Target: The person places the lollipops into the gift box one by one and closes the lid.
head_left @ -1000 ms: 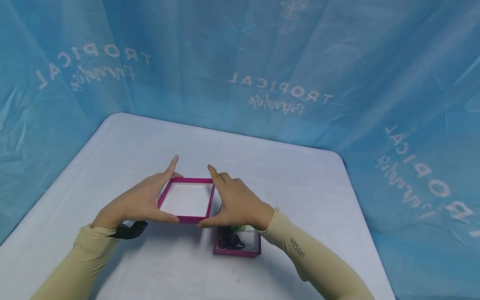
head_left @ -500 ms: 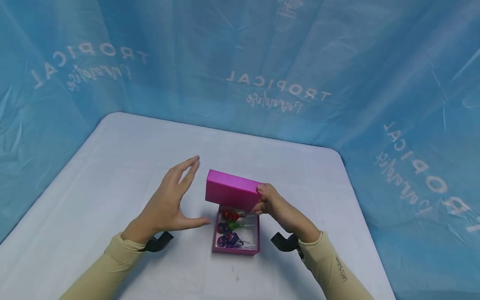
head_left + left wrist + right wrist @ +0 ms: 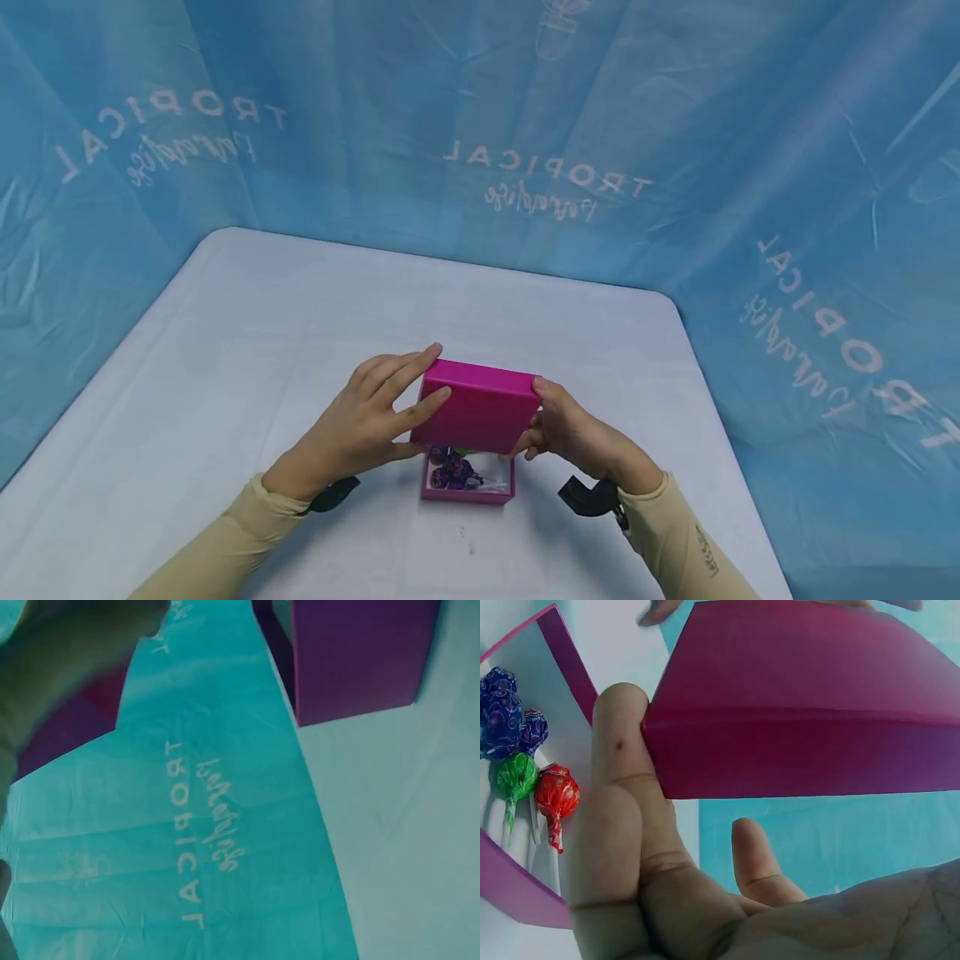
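A pink box lid (image 3: 476, 408) is held up in the air, tilted with its outer face toward me. My right hand (image 3: 588, 437) grips its right end, thumb on the top corner and fingers below. At the opposite end, my left hand (image 3: 360, 421) holds the lid with fingers spread along its edge and face. Beneath it stands the matching open box (image 3: 468, 497), its far part hidden by the lid. Inside lie wrapped lollipops; the right wrist view shows purple lollipops (image 3: 502, 712), a green lollipop (image 3: 517, 778) and a red lollipop (image 3: 556, 796).
The white-covered table (image 3: 300, 308) has rounded far corners. Blue curtains (image 3: 360, 133) with pale mirrored lettering hang behind it and at both sides. Small dark marks (image 3: 469, 542) show on the cloth in front of the box.
The lid, first hollow side up between both hands at the left, was turned over and moved right above the box in my right hand. My left hand has since closed in on its left end.
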Demonstrator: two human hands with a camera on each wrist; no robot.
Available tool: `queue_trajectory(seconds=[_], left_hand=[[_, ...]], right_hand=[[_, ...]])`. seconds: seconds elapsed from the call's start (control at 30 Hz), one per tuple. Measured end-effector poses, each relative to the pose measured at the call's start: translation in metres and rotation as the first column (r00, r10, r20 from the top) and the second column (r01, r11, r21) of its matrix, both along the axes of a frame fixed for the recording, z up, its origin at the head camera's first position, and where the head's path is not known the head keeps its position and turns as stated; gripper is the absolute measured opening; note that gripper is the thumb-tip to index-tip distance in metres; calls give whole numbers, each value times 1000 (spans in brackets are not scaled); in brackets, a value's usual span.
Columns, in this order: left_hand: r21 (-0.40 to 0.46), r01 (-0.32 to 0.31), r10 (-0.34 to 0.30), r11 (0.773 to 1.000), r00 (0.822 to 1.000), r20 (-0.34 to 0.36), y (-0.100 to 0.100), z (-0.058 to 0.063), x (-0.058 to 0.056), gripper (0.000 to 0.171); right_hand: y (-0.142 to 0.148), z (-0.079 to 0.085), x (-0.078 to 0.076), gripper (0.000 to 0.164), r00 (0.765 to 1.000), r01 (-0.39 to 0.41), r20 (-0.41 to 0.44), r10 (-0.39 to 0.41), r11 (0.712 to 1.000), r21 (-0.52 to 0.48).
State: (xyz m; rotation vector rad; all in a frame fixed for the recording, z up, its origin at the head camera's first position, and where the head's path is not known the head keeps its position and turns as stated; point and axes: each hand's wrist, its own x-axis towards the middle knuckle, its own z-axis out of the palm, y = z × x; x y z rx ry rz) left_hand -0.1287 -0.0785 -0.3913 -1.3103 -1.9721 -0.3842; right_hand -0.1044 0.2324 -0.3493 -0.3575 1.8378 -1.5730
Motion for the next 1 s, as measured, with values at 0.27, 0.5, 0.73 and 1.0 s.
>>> queue_trajectory(seconds=[0.27,0.5,0.73,1.0], left_hand=[[69,-13,6,997,995,97,6,-3,0,129],[180,28,-57,983,986,154,11,-8,1,139],[172,-49,-14,984,938,346,12,-16,2,143],[21,-163,128,986,840,527,15,-35,11,138]], right_hand=[[7,-11,5,76,987,40,-159,-33,998,41],[5,-33,14,150,614,234,-789,3,954,186],[4,-39,9,153,436,293,-898,56,935,201],[9,-64,15,151,539,311,-836,103,898,311]])
